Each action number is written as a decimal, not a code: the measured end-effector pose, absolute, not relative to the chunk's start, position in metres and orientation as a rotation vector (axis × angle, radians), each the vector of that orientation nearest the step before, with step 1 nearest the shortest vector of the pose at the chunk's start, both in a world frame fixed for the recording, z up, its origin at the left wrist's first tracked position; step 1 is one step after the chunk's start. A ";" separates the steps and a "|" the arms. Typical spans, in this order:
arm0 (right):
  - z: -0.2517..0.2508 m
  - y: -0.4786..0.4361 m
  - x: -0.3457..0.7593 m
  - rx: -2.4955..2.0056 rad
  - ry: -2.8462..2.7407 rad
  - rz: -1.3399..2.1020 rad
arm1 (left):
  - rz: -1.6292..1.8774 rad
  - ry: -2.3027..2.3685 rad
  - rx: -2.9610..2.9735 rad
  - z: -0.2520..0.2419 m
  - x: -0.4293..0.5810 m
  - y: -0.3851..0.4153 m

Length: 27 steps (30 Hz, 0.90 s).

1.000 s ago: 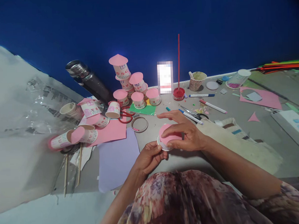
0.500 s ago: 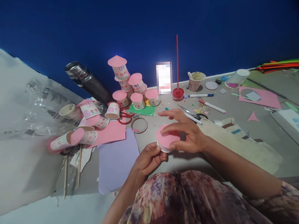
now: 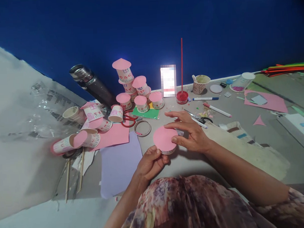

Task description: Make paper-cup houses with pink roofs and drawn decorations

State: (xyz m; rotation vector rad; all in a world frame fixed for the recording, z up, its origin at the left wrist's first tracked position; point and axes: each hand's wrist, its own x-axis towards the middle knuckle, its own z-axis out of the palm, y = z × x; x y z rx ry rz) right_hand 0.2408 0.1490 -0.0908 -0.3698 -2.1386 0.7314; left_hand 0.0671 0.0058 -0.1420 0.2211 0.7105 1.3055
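Observation:
A small paper cup (image 3: pixel 168 152) is in my left hand (image 3: pixel 152 162), with the thumb and curled fingers pinching its near-left side. A round pink paper disc (image 3: pixel 164 140) lies over the top of the cup and hides most of it. Over the disc's right side my right hand (image 3: pixel 192 134) is spread, thumb and index fingertips touching the paper near its edge. A pale patterned piece (image 3: pixel 180 133) shows between the right fingers. Beyond the hands lies a roll of tape (image 3: pixel 142 128).
Pink-topped cups (image 3: pixel 125 75) are stacked at the back beside a dark flask (image 3: pixel 91 81). Left are more decorated cups (image 3: pixel 93 111), red-handled scissors (image 3: pixel 129 123) and a lilac sheet (image 3: pixel 120 168). Right are dark scissors (image 3: pixel 199 119), markers (image 3: pixel 218 110) and a glue-stained cup (image 3: pixel 201 85).
The pink disc has shifted left over the cup, from under my right fingers. My right fingers now touch only its right part. The left hand keeps its hold.

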 end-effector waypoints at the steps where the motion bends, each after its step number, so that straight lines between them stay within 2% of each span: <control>1: -0.091 0.148 0.241 -0.369 -2.127 0.715 | 1.313 0.718 0.212 -0.142 0.067 0.006; 8: -0.092 0.143 0.239 -0.327 -2.123 0.610 | 1.335 0.737 0.170 -0.143 0.068 0.007; 27: -0.098 0.139 0.235 -0.347 -2.113 0.641 | 1.362 0.683 0.181 -0.145 0.070 0.008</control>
